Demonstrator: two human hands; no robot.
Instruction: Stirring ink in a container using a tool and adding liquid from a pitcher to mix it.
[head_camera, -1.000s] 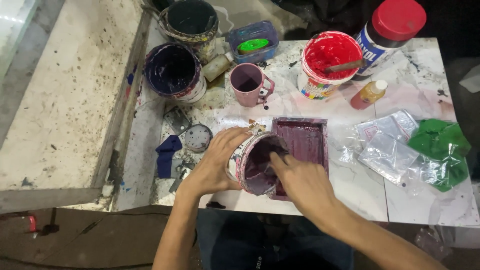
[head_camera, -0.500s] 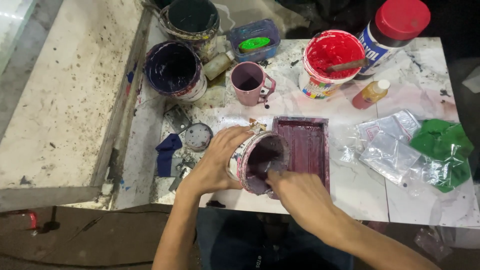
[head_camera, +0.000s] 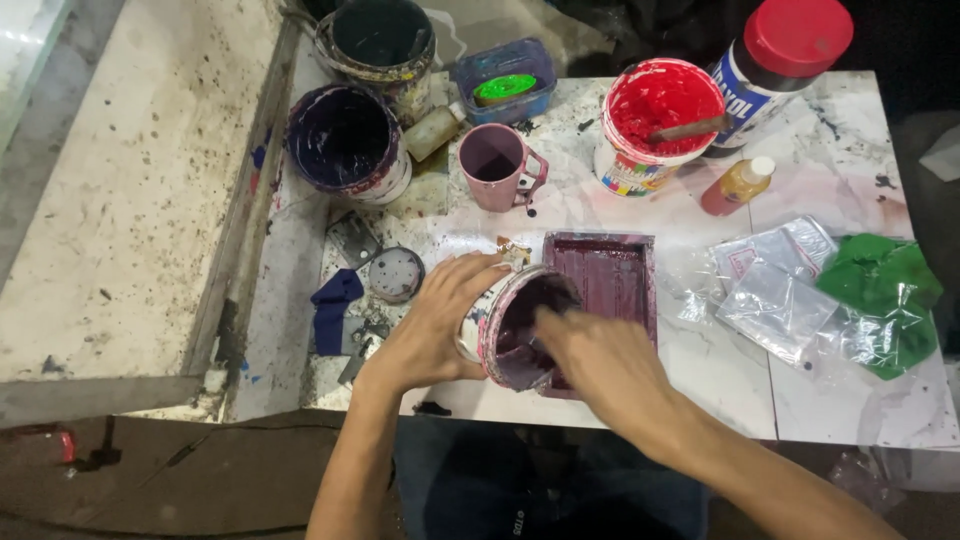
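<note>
Seen from above, a person's two bare hands work at the near edge of a paint-spattered white bench (head_camera: 800, 140). The left hand (head_camera: 440, 320) is curled around the outside of a small paint tin (head_camera: 515, 325), fingers closed on its wall, holding it tipped on its side. The tin's long axis runs roughly left to right, its open mouth facing right toward the right hand (head_camera: 600, 360) and toward a shallow rectangular tray (head_camera: 605, 275) coated in dark purple paint. The tin overlaps the tray's near left corner.

The right hand comes in from the lower right, and its fingertips reach into the tin's mouth. They are blurred, so whether they pinch a small tool or simply wipe the inside cannot be told, nor how far the hand is open. Both hands are at the tin, the left on its body and the right at its opening.

The tin is lined with wet, dark purple paint, and its outside looks pale with smears of colour.

Farther back stand a pink mug (head_camera: 497, 165), a larger bucket of purple paint (head_camera: 345, 140), a bucket of red paint (head_camera: 652, 120) with a stick in it, and a red-capped bottle (head_camera: 785, 55). Crumpled clear bags (head_camera: 780, 290) and a green bag (head_camera: 885, 295) lie well to the right.
</note>
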